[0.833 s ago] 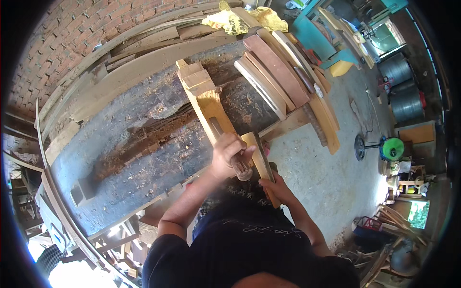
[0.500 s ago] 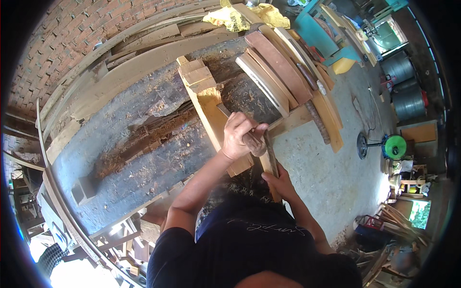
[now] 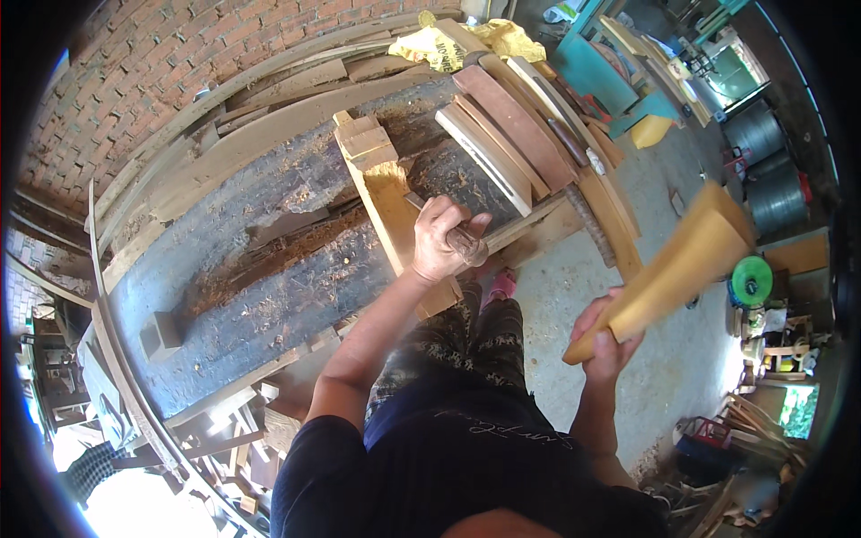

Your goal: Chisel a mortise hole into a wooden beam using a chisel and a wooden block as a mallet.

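While your left hand (image 3: pixel 446 240) wraps its grip around a chisel (image 3: pixel 448 231) set on the pale wooden workpiece (image 3: pixel 387 208) lying across the counter (image 3: pixel 269 296), your right hand (image 3: pixel 604 336) clamps a wooden mallet (image 3: pixel 674 267), raised well right of it.

I count two hands, left (image 3: pixel 441 240) and right (image 3: pixel 606 334), one chisel (image 3: pixel 453 235), one wooden mallet (image 3: pixel 673 264), one pale workpiece (image 3: pixel 387 193) on one bench (image 3: pixel 269 296), two barrels (image 3: pixel 767 161).
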A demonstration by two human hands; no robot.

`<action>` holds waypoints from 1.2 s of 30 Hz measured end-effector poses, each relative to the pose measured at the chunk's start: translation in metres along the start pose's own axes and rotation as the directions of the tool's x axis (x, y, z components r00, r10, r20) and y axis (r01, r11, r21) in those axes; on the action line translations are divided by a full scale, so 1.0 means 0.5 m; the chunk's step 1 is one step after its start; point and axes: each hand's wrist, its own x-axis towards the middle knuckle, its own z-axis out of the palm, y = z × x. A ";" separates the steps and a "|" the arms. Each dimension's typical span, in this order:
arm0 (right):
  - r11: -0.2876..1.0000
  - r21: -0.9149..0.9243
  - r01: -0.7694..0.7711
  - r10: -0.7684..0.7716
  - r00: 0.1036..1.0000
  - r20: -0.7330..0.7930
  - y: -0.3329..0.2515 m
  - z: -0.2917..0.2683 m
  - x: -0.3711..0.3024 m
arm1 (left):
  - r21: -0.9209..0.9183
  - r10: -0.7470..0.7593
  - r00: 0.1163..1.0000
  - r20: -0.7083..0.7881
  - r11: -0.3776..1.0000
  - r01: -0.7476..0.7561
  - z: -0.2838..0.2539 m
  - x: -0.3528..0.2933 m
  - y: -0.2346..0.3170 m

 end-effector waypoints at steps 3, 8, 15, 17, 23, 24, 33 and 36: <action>0.976 0.139 0.169 -0.157 0.983 -0.094 -0.020 0.017 -0.014 | 0.048 0.044 0.997 0.060 0.998 -0.047 -0.001 0.004 -0.001; 0.982 -0.027 0.190 -0.189 0.982 0.007 0.106 -0.005 -0.101 | 0.062 -0.033 0.995 0.098 0.998 0.027 0.016 0.012 0.007; 0.975 -0.204 -0.089 0.095 0.995 0.022 0.090 0.047 -0.090 | 0.107 0.047 0.994 0.103 0.993 -0.058 0.011 -0.016 -0.014; 0.957 -0.195 0.217 -0.188 0.970 0.153 0.089 0.010 -0.083 | 0.125 0.084 0.992 0.094 0.988 -0.095 0.015 -0.026 -0.014; 0.899 -0.384 -0.210 0.254 0.965 0.066 0.206 0.052 -0.086 | 0.142 0.124 0.988 0.093 0.980 -0.136 0.020 -0.047 -0.012; 0.902 -0.381 -0.204 0.250 0.965 0.075 0.195 0.054 -0.084 | 0.157 0.119 0.988 0.102 0.978 -0.134 0.021 -0.059 -0.024; 0.868 -0.489 -0.086 0.188 0.968 0.165 0.271 0.018 -0.116 | 0.129 0.178 0.975 0.132 0.972 -0.195 0.027 -0.057 -0.011; 0.938 -0.290 -0.187 0.205 0.978 0.030 0.233 0.047 -0.115 | 0.196 0.137 0.979 0.148 0.967 -0.165 0.013 -0.078 -0.035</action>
